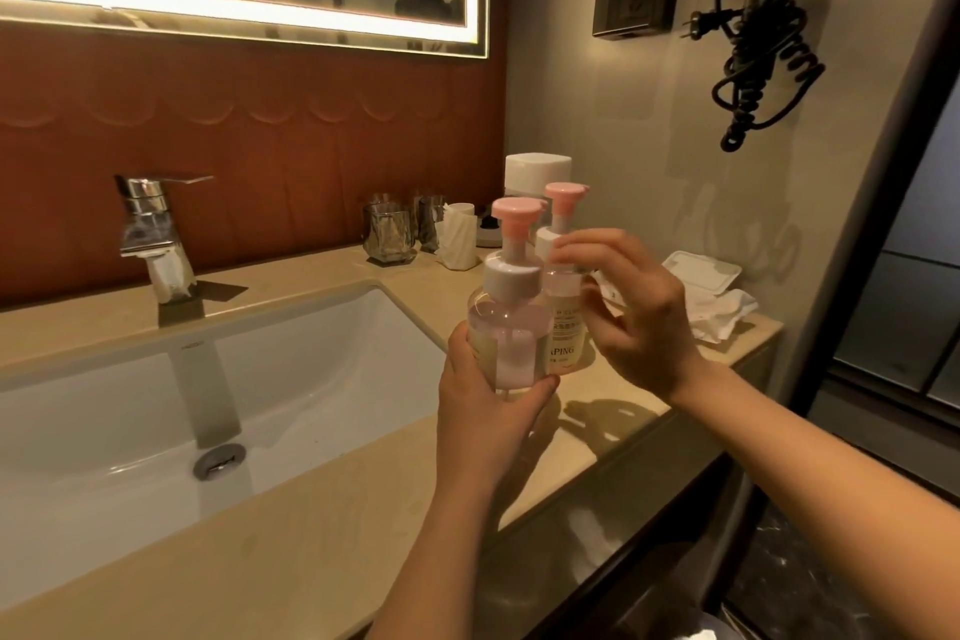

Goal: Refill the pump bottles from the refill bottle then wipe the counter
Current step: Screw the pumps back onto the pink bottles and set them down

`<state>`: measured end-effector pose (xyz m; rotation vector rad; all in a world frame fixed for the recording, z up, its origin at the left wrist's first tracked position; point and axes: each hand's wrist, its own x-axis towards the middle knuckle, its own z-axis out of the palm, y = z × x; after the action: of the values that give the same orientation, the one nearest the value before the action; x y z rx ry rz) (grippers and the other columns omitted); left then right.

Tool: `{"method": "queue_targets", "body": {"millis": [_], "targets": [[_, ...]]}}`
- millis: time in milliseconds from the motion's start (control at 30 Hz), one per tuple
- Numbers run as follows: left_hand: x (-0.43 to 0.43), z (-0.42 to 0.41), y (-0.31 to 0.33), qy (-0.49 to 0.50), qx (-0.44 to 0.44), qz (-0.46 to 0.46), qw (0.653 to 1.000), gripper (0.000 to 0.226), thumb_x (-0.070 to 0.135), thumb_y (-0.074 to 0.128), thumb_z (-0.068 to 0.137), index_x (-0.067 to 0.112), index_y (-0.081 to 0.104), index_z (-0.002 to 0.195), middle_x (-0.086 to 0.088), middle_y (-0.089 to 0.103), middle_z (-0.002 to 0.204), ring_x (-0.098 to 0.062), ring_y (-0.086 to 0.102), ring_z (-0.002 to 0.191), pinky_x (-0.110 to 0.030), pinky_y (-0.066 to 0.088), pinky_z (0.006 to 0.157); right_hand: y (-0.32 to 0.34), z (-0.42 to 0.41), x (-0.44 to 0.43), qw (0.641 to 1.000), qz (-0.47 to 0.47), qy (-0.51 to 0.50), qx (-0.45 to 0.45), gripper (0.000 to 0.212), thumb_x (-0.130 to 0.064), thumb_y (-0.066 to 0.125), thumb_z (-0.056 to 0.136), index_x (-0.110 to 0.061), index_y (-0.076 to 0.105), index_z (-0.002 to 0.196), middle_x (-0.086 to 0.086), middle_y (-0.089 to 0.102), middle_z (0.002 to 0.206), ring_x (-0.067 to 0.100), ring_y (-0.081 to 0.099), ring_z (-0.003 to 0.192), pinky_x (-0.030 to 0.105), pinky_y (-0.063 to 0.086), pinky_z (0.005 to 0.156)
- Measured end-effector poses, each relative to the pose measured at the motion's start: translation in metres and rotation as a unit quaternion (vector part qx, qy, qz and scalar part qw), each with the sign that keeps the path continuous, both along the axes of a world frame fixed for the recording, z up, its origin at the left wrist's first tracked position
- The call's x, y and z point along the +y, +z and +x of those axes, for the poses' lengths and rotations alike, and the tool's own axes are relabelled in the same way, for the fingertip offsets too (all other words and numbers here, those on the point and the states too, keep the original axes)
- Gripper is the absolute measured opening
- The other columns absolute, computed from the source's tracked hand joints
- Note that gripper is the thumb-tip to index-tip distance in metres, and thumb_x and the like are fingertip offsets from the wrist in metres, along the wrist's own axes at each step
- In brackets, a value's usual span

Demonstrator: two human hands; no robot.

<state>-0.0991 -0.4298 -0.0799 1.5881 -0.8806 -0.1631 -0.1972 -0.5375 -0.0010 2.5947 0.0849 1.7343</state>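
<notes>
Two clear pump bottles with pink pump heads are at the right of the sink. My left hand grips the nearer pump bottle round its lower body, just above the beige counter. The second pump bottle, with a printed label, stands right behind it. My right hand hovers beside that bottle with its fingers spread and loosely curved, fingertips at its white collar, and I cannot see a firm grip. A white-capped refill bottle stands behind both. A crumpled white wipe lies on the counter at the right.
The white sink basin and chrome faucet are at the left. Glass tumblers and a white cup stand by the back wall. A wipes pack lies near the side wall, under a hanging hair dryer cord.
</notes>
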Motion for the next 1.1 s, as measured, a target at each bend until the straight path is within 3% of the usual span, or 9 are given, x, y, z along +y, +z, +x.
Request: {"method": "queue_targets", "body": {"millis": [133, 233, 333, 467, 667, 800, 900, 1033, 1100], "targets": [[0.001, 0.000, 0.001, -0.004, 0.002, 0.005, 1.000, 0.087, 0.041, 0.083, 0.067, 0.036, 0.029, 0.135, 0.013, 0.048, 0.131, -0.008, 0.049, 0.116, -0.020, 0.043, 0.088, -0.006, 0.005, 0.017, 0.942, 0.332, 0.038, -0.034, 0.022, -0.016, 0.051, 0.089, -0.016, 0.063, 0.108, -0.001, 0.065, 0.108, 0.006, 0.058, 0.100, 0.028, 0.050, 0.085], [0.003, -0.002, 0.003, -0.008, 0.005, -0.002, 1.000, 0.086, 0.039, 0.082, 0.068, 0.036, 0.029, 0.135, 0.015, 0.048, 0.128, -0.005, 0.049, 0.111, -0.010, 0.038, 0.078, -0.007, 0.012, 0.027, 0.894, 0.440, 0.082, 0.028, 0.030, -0.019, 0.049, 0.095, -0.016, 0.057, 0.124, -0.003, 0.060, 0.123, 0.005, 0.054, 0.112, 0.020, 0.047, 0.092], [0.004, -0.003, 0.004, -0.012, 0.008, -0.008, 1.000, 0.084, 0.036, 0.082, 0.069, 0.035, 0.031, 0.135, 0.015, 0.049, 0.125, -0.003, 0.049, 0.108, -0.008, 0.037, 0.073, -0.003, 0.019, 0.035, 0.871, 0.474, 0.112, 0.069, 0.035, -0.021, 0.044, 0.097, -0.020, 0.048, 0.132, -0.011, 0.053, 0.128, -0.007, 0.050, 0.110, 0.007, 0.044, 0.085], [0.003, -0.002, 0.003, -0.009, 0.008, -0.010, 1.000, 0.085, 0.035, 0.082, 0.068, 0.034, 0.031, 0.135, 0.012, 0.050, 0.127, -0.007, 0.051, 0.111, -0.020, 0.047, 0.084, 0.006, 0.026, 0.035, 0.839, 0.503, 0.177, 0.112, 0.034, -0.021, 0.039, 0.099, -0.027, 0.041, 0.132, -0.025, 0.050, 0.110, -0.021, 0.049, 0.093, -0.001, 0.041, 0.069], [0.000, -0.001, 0.001, -0.006, 0.012, -0.003, 1.000, 0.092, 0.043, 0.083, 0.064, 0.038, 0.027, 0.137, 0.011, 0.049, 0.131, -0.013, 0.052, 0.115, -0.037, 0.052, 0.092, 0.006, 0.031, 0.036, 0.861, 0.487, 0.122, 0.084, 0.027, -0.028, 0.060, 0.088, -0.025, 0.053, 0.114, -0.014, 0.059, 0.109, 0.008, 0.055, 0.105, 0.019, 0.050, 0.082], [0.001, -0.003, 0.003, -0.009, 0.021, -0.013, 1.000, 0.087, 0.041, 0.084, 0.065, 0.038, 0.031, 0.134, 0.014, 0.050, 0.128, -0.008, 0.052, 0.112, -0.024, 0.050, 0.084, 0.004, 0.042, 0.040, 0.872, 0.483, 0.052, 0.061, 0.046, -0.044, 0.068, 0.078, -0.028, 0.047, 0.116, -0.007, 0.054, 0.121, 0.013, 0.052, 0.111, 0.035, 0.048, 0.093], [0.001, -0.003, 0.002, -0.014, 0.031, -0.017, 0.999, 0.085, 0.036, 0.084, 0.066, 0.039, 0.032, 0.132, 0.015, 0.051, 0.125, -0.007, 0.054, 0.110, -0.022, 0.050, 0.082, 0.005, 0.044, 0.043, 0.875, 0.476, 0.053, 0.068, 0.057, -0.064, 0.056, 0.075, -0.031, 0.048, 0.121, -0.002, 0.047, 0.129, 0.019, 0.047, 0.117, 0.044, 0.047, 0.095], [0.001, -0.002, 0.002, -0.008, 0.019, -0.012, 1.000, 0.084, 0.036, 0.083, 0.067, 0.038, 0.031, 0.133, 0.015, 0.051, 0.124, -0.007, 0.053, 0.108, -0.022, 0.050, 0.081, 0.005, 0.035, 0.036, 0.847, 0.507, 0.141, 0.074, 0.035, -0.028, 0.045, 0.097, -0.028, 0.045, 0.132, -0.008, 0.051, 0.127, 0.001, 0.050, 0.109, 0.013, 0.046, 0.082], [0.001, -0.002, 0.002, -0.010, 0.017, -0.013, 1.000, 0.083, 0.035, 0.083, 0.067, 0.039, 0.030, 0.132, 0.018, 0.049, 0.119, -0.006, 0.052, 0.106, -0.019, 0.047, 0.079, 0.004, 0.032, 0.035, 0.851, 0.502, 0.141, 0.072, 0.034, -0.020, 0.048, 0.096, -0.027, 0.047, 0.129, -0.009, 0.055, 0.122, 0.001, 0.052, 0.107, 0.010, 0.047, 0.076]]}}
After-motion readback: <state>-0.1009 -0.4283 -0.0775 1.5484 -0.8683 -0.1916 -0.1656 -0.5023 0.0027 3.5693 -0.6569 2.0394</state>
